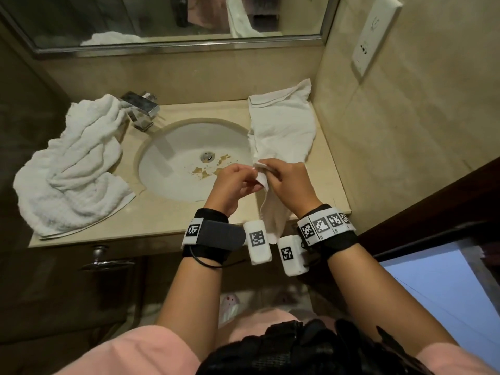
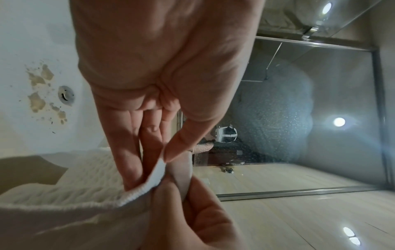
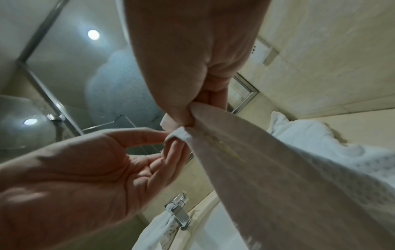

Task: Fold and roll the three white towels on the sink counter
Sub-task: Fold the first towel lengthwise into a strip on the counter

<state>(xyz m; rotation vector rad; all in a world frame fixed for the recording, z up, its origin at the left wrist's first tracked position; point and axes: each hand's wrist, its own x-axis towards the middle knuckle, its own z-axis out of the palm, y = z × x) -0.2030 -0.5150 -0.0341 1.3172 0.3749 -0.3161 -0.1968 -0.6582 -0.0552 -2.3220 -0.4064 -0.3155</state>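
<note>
A thin white towel (image 1: 284, 131) lies along the right side of the sink counter (image 1: 162, 217), its near end lifted and hanging over the front edge. My right hand (image 1: 266, 170) pinches a bunched corner of this towel (image 3: 278, 169) between thumb and fingers (image 3: 188, 121). My left hand (image 1: 253, 175) meets it just to the left, thumb and fingers pinching the hem (image 2: 153, 170) of the towel (image 2: 74, 186). A thick crumpled white towel (image 1: 73, 163) is heaped on the counter's left end, and whether it is one towel or two cannot be told.
The oval sink basin (image 1: 173, 158) with brown stains lies between the towels. A chrome faucet (image 1: 140, 109) stands at the back left, touching the thick towel. A mirror (image 1: 162, 20) hangs above; a tiled wall with a socket (image 1: 376, 36) closes the right side.
</note>
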